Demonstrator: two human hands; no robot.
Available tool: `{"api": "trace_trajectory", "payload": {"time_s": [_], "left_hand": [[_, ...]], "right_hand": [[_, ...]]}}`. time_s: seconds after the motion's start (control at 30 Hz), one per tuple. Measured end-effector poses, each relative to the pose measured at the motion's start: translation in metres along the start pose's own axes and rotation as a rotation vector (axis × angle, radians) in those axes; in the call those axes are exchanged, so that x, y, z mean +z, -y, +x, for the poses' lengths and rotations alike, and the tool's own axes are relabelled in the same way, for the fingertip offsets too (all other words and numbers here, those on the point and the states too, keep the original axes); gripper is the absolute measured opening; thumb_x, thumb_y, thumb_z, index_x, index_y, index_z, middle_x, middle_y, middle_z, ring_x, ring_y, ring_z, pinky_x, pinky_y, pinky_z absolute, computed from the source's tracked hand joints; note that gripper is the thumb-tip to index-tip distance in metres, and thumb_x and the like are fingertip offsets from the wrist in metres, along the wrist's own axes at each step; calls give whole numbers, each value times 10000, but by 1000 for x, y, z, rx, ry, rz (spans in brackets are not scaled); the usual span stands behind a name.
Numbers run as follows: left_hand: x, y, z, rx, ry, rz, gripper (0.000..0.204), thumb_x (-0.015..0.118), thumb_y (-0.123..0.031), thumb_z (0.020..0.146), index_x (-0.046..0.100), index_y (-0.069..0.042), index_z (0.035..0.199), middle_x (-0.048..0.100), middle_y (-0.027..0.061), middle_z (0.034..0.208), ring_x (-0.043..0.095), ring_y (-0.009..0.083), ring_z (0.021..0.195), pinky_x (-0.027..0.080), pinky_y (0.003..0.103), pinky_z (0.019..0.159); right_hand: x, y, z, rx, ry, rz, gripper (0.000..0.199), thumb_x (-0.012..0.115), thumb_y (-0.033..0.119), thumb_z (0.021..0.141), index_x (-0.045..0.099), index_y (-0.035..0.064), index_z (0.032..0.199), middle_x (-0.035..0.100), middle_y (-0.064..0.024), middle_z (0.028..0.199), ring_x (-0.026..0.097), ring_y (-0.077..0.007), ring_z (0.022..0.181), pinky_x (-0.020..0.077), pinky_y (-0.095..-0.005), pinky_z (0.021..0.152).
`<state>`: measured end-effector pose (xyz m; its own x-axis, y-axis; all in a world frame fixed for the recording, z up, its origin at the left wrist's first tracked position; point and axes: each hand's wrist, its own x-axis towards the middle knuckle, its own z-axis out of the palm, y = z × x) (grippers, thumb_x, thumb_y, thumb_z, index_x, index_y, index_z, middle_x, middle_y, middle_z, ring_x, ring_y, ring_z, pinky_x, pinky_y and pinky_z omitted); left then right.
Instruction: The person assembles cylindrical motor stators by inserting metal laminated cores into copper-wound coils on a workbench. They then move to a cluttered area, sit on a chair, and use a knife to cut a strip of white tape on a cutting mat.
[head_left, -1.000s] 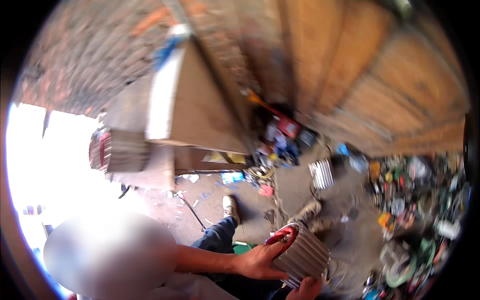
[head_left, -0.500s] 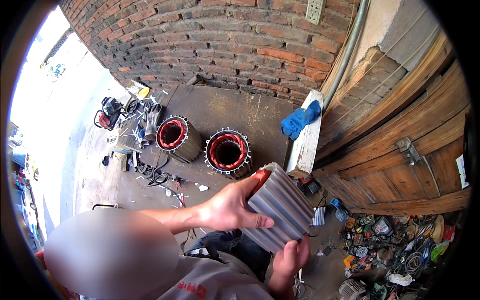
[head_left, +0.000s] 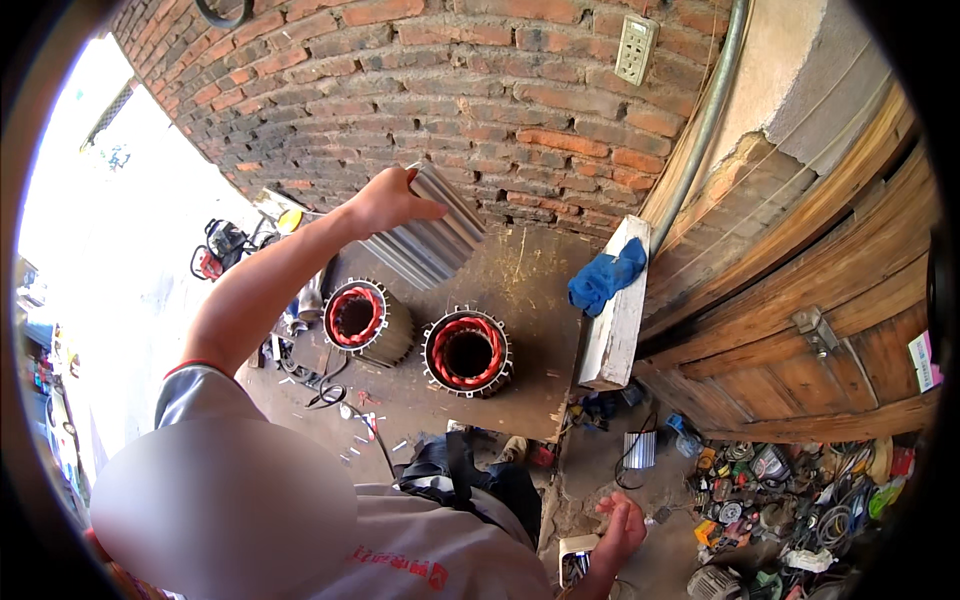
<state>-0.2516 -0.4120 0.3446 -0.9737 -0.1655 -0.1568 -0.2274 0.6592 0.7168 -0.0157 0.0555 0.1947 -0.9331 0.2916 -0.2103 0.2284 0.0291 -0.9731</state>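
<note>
Brick wall (head_left: 480,100); left hand (head_left: 385,203) clasps finned stator (head_left: 425,240).

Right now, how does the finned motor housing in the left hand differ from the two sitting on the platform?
The held housing is gripped by the left hand, tilted, up by the brick wall, its bore unseen. The two platform housings stand upright on the platform, untouched, red windings visible. All are grey and ribbed.

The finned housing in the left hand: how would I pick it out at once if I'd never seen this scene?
Find the brick wall and the board lying below it. Two stators with red windings sit on that board; the finned housing is raised above them, against the bricks, gripped by the left hand. Unlike those two, it is off the board and shows only grey ribbed metal, no red.
</note>
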Motion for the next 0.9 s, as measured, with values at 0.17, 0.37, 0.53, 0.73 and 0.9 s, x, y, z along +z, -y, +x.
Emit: {"api": "trace_trajectory", "payload": {"time_s": [0.17,0.37,0.53,0.73,0.9], "left_hand": [[-8,111,86,-132,16,157,318,752,-207,755,672,45,933,680,78,833,620,126,712,488,288,645],[-25,172,81,-392,140,-617,303,696,-190,820,618,40,1002,665,130,895,659,225,767,542,355,709],[-29,190,93,-352,209,-634,414,733,-252,800,576,26,1063,654,101,908,650,195,798,536,343,723],[-26,213,114,-360,305,-611,383,720,-267,813,599,13,1044,659,93,903,645,187,789,525,329,729],[-19,218,124,-428,326,-612,396,691,-283,835,604,48,1034,668,131,930,658,208,800,539,349,743]], "right_hand": [[3,-32,-34,59,-230,-55,341,504,281,944,594,-44,995,626,-118,817,587,-180,719,488,-289,699],[71,-28,-52,259,-242,-84,206,540,134,922,608,-45,997,655,-116,830,608,-159,718,501,-275,674],[132,-16,-29,293,-63,47,206,571,109,913,597,-59,1029,646,-112,873,620,-156,802,518,-280,731],[158,2,6,219,-37,97,194,567,98,914,600,-54,1030,645,-106,889,618,-155,820,516,-279,741],[204,65,78,-138,231,-64,147,605,77,881,623,-40,968,646,-87,825,618,-127,760,489,-255,698]]}}
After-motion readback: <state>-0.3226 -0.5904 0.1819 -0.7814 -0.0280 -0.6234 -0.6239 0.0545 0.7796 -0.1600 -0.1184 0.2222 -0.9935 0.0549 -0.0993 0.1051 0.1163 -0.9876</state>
